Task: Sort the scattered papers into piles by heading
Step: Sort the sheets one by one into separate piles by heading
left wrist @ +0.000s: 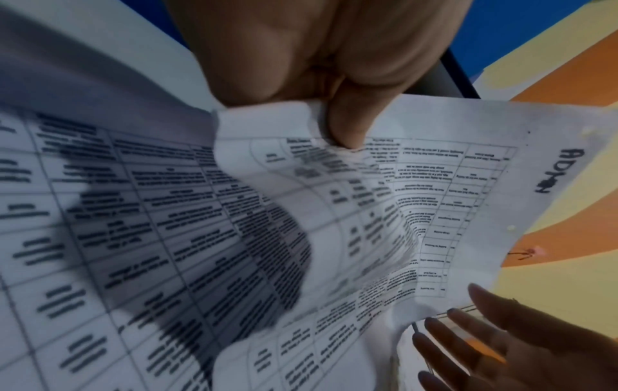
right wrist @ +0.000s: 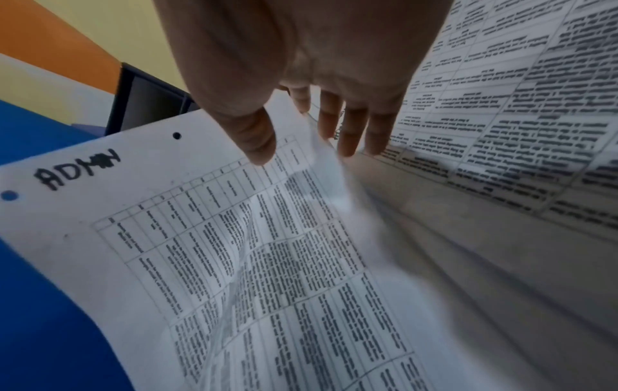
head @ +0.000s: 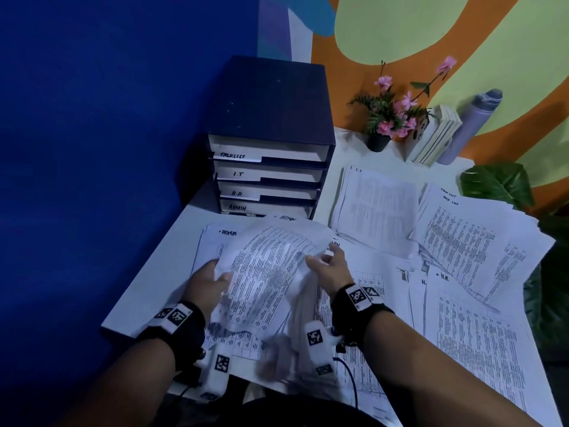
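Observation:
My left hand (head: 212,280) grips a curled bundle of printed sheets (head: 268,272), with the thumb (left wrist: 344,129) pressed on top. The top sheet (right wrist: 200,224) is headed ADMIN in marker. My right hand (head: 328,265) hovers at the bundle's right edge with its fingers (right wrist: 347,132) straight and apart, holding nothing. Under the bundle lies a flat ADMIN pile (head: 215,241). An I.T pile (head: 375,208), a TASK LIST pile (head: 468,238) and an H.R pile (head: 474,328) lie to the right on the white table (head: 160,272).
A dark drawer organiser (head: 268,118), labelled TASKLIST, I.T, H.R and ADMIN, stands at the back left. A potted flower (head: 388,118), several books (head: 434,137) and a grey bottle (head: 474,121) stand along the back wall. Green leaves (head: 495,183) are at the right edge.

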{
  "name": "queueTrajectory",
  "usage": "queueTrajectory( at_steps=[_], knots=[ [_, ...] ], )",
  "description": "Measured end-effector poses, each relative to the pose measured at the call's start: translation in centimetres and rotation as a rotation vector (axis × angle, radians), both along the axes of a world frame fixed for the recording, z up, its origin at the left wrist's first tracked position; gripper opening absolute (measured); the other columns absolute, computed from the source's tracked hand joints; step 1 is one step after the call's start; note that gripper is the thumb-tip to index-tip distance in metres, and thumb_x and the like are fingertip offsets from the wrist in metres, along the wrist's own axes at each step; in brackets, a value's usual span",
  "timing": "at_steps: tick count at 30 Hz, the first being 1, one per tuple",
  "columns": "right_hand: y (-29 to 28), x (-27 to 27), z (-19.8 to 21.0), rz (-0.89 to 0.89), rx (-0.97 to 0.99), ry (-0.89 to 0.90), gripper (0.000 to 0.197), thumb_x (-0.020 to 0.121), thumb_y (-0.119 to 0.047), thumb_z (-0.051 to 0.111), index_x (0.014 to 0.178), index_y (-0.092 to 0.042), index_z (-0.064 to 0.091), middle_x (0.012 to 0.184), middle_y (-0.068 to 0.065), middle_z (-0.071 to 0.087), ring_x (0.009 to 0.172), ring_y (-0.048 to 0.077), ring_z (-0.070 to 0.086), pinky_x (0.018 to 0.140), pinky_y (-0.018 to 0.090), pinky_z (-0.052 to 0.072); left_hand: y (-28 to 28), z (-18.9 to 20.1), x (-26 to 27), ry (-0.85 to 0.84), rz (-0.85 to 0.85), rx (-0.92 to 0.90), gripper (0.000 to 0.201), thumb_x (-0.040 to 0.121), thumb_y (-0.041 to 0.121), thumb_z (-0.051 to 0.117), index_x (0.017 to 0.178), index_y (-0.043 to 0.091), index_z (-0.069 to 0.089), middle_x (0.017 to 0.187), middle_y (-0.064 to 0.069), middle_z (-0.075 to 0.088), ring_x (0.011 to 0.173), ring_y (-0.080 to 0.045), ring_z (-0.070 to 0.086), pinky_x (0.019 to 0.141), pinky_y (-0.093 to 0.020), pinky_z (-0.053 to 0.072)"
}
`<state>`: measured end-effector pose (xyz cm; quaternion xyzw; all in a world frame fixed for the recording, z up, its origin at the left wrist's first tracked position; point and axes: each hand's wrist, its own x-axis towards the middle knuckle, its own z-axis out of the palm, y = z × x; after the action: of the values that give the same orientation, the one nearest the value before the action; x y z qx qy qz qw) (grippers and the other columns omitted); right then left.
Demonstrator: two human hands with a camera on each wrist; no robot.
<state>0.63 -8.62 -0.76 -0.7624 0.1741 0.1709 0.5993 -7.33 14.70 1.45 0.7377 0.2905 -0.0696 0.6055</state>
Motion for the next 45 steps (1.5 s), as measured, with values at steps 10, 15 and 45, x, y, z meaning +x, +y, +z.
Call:
queueTrajectory(
  at_steps=[10,15,45],
  knots=[
    [-0.9,-0.3,-0.2,-0.047,0.331,0.036,0.011,0.086,-0.012,0.07,0.093,-0.013,0.061,0.088,0.011,0.061,0.078,0.024,0.051,0.071,0.034,0.042,1.0,-0.9,0.7,0.037,0.017,-0.09,0.051,0.1,0.049,0.032,0.134,0.017,0.052,0.136,-0.002,0.052,0.134,-0.028,0.042,0.11,-0.038,0.03],
    [-1.9,0.7,-0.8,-0.169,0.04,-0.061,0.013,0.086,-0.01,0.062,0.077,-0.011,0.053,0.065,0.007,0.055,0.063,0.02,0.052,0.064,0.036,0.047,2.9,-4.2,0.7,0.325,-0.301,0.749,0.064,0.079,0.059,0.06,0.131,0.023,0.052,0.137,-0.01,0.048,0.126,-0.031,0.046,0.105,-0.041,0.041],
    [-0.4,0.0,-0.7,-0.099,-0.094,-0.041,0.016,0.083,-0.018,0.066,0.074,-0.005,0.064,0.063,0.01,0.061,0.062,0.026,0.058,0.063,0.04,0.054,0.8,-3.4,0.9,0.103,-0.084,0.165,0.016,0.088,0.021,0.049,0.093,0.011,0.06,0.091,-0.01,0.062,0.084,-0.022,0.055,0.072,-0.026,0.039]
  ],
)
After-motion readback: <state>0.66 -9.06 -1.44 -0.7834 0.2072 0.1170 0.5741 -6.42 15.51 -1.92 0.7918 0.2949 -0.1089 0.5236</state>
